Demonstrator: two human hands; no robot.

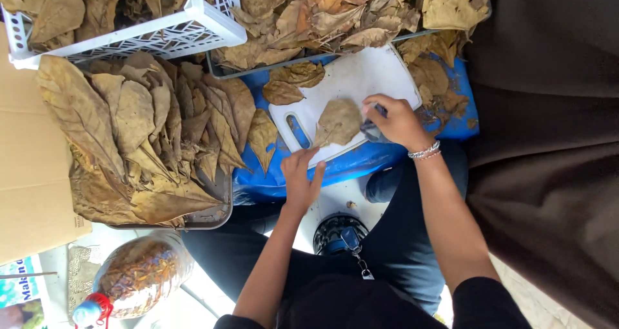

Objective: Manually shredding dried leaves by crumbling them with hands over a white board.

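A dry brown leaf (pixel 338 121) lies on a white cutting board (pixel 361 77), which rests on a blue surface (pixel 348 164). My left hand (pixel 301 177) is at the board's near edge, fingers apart, its fingertips touching the leaf's near tip. My right hand (pixel 394 119) presses a small grey-blue cloth (pixel 374 129) against the leaf's right side. A beaded bracelet (pixel 424 152) circles my right wrist.
A tray piled with large dry leaves (pixel 138 132) sits left. A white lattice crate (pixel 161 36) of leaves stands at the top left, and another heap of leaves (pixel 361 13) fills the top. A cardboard box (pixel 26 168), a clear jar (pixel 138 277) and a brown cloth (pixel 548 142) border the spot.
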